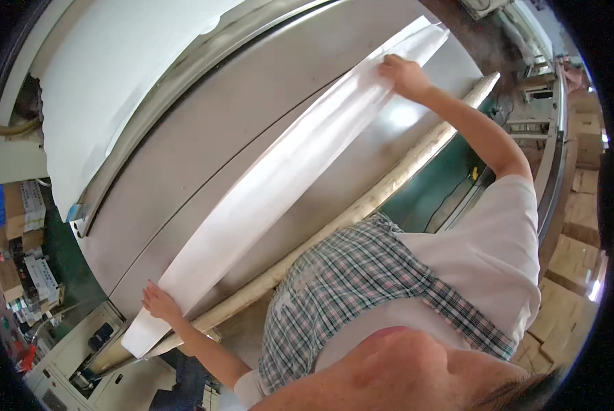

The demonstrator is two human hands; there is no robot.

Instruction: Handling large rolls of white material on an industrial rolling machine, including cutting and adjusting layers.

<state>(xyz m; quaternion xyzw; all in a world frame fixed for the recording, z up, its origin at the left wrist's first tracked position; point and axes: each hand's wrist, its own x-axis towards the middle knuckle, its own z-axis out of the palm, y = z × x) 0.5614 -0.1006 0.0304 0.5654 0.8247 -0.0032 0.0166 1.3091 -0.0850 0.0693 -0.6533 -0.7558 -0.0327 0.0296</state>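
Observation:
A long white sheet, folded into a strip (279, 181), runs diagonally over the metal table (177, 178) from lower left to upper right. Near its lower left end lies my left hand (161, 303), fingers stretched across the strip and its far edge. Close to the upper right end, my right hand (406, 78) has its bent fingers closed on the sheet, which wrinkles around them. The lower left end of the strip reaches out over a long pale roller (348, 218) along the table's near side.
A curved metal bar (153, 99) borders the table's far side, with a broad white sheet (115, 75) beyond it. Stacked cartons (573, 253) line the right side. At lower left stand machine cabinets (125, 387); boxes (22, 212) sit at far left.

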